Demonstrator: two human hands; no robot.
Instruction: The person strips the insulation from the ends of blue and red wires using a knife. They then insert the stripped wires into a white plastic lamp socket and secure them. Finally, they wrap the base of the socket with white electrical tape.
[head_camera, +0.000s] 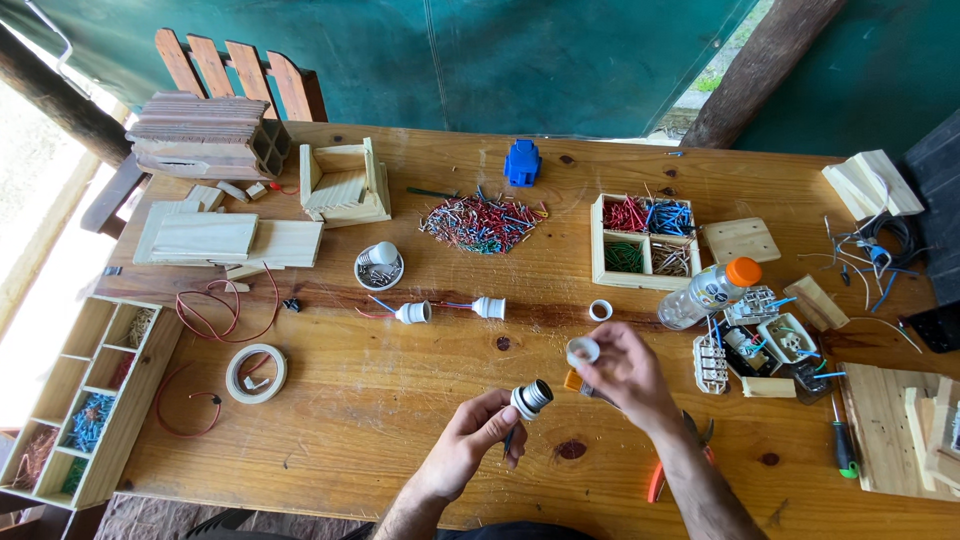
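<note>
White lamp socket (531, 398) and ring (583, 350) fill both hands; orange-handled pliers (672, 462) lie beneath.

We see table (400, 400): varnished knotty wood, slight sheen | lamp socket (531, 398) in our left hand (470, 435): white plastic, shiny threaded metal | ring (583, 351), 12 o'clock of it: smooth white plastic

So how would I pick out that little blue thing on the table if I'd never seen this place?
Start at the long wooden table and look to its far edge, by the green tarp. Just beyond the loose heap of coloured wire pieces sits the blue block, alone on bare wood. It is the only solid bright-blue lump; the other blues are thin wires.
</note>
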